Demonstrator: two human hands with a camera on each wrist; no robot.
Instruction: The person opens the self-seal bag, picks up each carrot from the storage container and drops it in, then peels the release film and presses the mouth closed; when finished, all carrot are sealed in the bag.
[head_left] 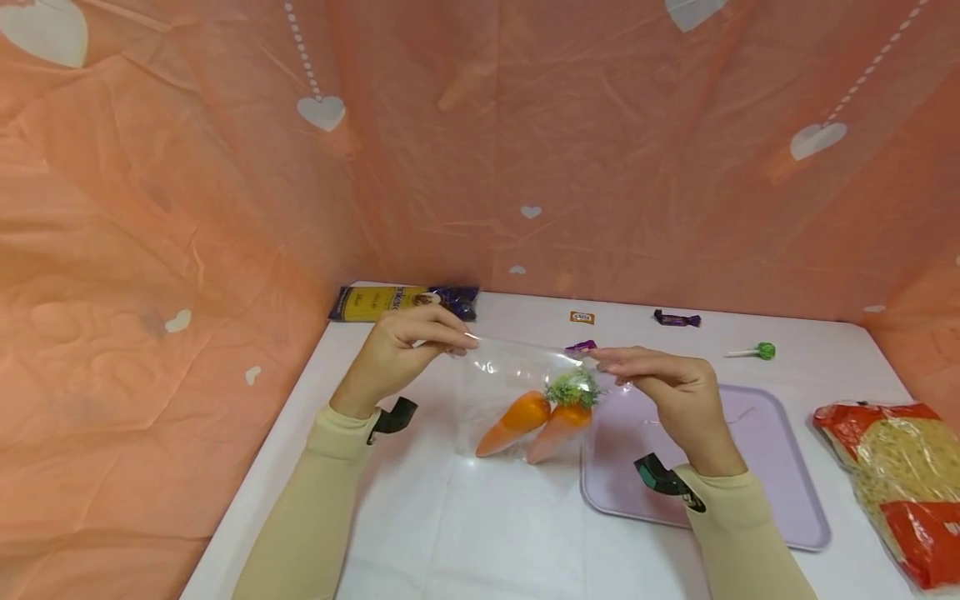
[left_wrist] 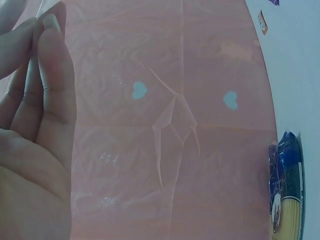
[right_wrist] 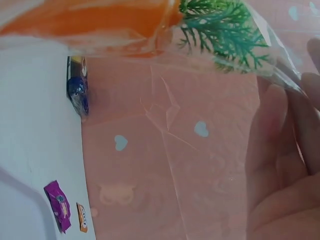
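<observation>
A clear plastic bag (head_left: pixel 487 375) hangs between the two hands over the table, with two orange carrots inside. One carrot (head_left: pixel 517 419) slants on the left; the other carrot (head_left: pixel 564 429), with a frilly green top (head_left: pixel 573 388), lies to its right. My left hand (head_left: pixel 401 354) pinches the bag's upper left corner between thumb and fingers. At the upper right corner, my right hand (head_left: pixel 678 392) pinches the bag's edge. In the right wrist view, the green leaves (right_wrist: pixel 222 37) show through the plastic close to the right fingertips.
A lilac tray (head_left: pixel 780 467) lies under the right forearm. A red-ended pasta bag (head_left: pixel 907 467) is at far right, a yellow and blue packet (head_left: pixel 375 304) at back left. Behind the hands lie an orange-wrapped sweet (head_left: pixel 582 317), purple-wrapped sweets (head_left: pixel 677 319) and a green lollipop (head_left: pixel 765 351).
</observation>
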